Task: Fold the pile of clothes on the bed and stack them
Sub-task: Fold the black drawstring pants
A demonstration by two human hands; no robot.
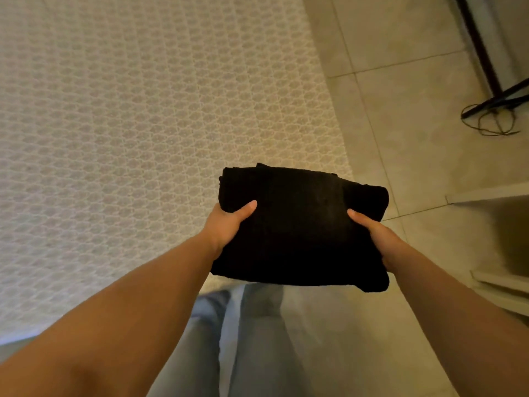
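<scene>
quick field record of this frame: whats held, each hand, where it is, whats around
held item: folded black garment, off the bed
left hand: grips the garment's left edge, thumb on top
right hand: grips the right edge, thumb on top
position: over the bed's near corner and the floor
bed: patterned cream cover; no stack in view
floor: pale tiles, loose cord by a dark stand

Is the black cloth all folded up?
Folded: the black cloth is a compact thick rectangle, held by the left hand and right hand.

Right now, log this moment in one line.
folded black garment held off bed | left hand grips | right hand grips | no stack visible
</scene>
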